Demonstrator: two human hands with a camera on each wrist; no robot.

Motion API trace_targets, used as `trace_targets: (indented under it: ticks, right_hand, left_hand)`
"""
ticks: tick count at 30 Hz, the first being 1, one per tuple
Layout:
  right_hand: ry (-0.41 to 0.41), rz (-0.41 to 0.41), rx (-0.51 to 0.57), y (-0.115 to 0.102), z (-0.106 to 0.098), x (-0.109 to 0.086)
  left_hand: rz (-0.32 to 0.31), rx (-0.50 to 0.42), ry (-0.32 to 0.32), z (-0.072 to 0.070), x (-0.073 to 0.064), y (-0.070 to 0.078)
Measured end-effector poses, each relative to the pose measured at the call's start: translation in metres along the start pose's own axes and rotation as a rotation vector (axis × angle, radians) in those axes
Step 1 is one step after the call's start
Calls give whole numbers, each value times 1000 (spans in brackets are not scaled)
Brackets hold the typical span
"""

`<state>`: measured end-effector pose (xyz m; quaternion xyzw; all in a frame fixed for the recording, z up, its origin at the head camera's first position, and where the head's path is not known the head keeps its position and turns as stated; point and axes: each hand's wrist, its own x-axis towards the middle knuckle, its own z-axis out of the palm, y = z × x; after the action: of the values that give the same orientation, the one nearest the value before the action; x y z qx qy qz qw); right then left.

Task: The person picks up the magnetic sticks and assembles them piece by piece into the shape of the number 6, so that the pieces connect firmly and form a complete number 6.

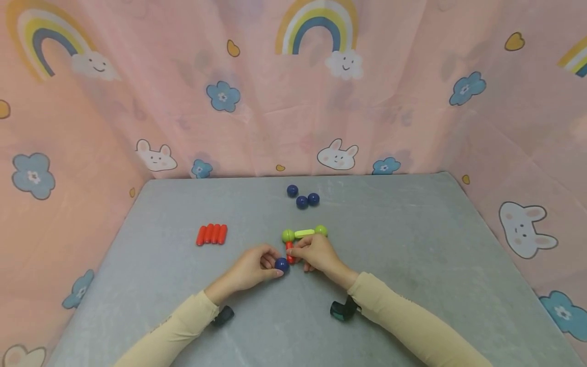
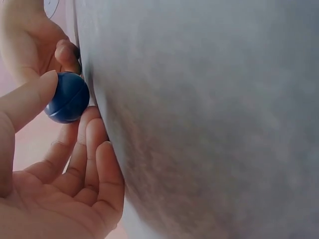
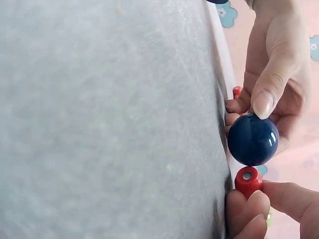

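Note:
My left hand [image 1: 254, 266] pinches a dark blue ball [image 1: 282, 265] between thumb and fingers, low over the table. With thumb and fingertips, my right hand [image 1: 321, 253] grips a red stick [image 1: 289, 246]. The stick's far end meets a green ball [image 1: 288, 235]; from there a yellow-green stick [image 1: 304, 233] runs right to a second green ball [image 1: 321, 231], partly behind my right hand. In the right wrist view, the red stick's near end [image 3: 247, 179] shows a small silvery disc, facing the blue ball [image 3: 253, 140] right beside it. A thin seam circles the blue ball [image 2: 69, 98] in the left wrist view.
Several red sticks [image 1: 212, 234] lie side by side on the grey table [image 1: 412, 244] to the left. Toward the back edge sit 3 more dark blue balls [image 1: 301, 202]. A pink patterned curtain [image 1: 270, 122] surrounds the table's back and sides.

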<state>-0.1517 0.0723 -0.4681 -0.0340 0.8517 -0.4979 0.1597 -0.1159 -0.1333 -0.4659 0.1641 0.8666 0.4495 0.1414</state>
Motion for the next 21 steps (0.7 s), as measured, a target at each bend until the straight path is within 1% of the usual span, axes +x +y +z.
trace_targets:
  ticks: [5, 13, 16, 21]
  right_hand:
    - [-9, 33, 72, 0, 0, 3]
    - [-6, 49, 193, 3, -3, 6]
    - [-4, 64, 213, 4, -4, 7]
    - [-1, 96, 232, 5, -5, 7]
  left_hand:
    - [0, 20, 7, 3, 1, 4]
    - [17, 41, 17, 9, 4, 12]
    - [17, 36, 32, 12, 6, 14]
    - [-4, 19, 63, 15, 10, 14]
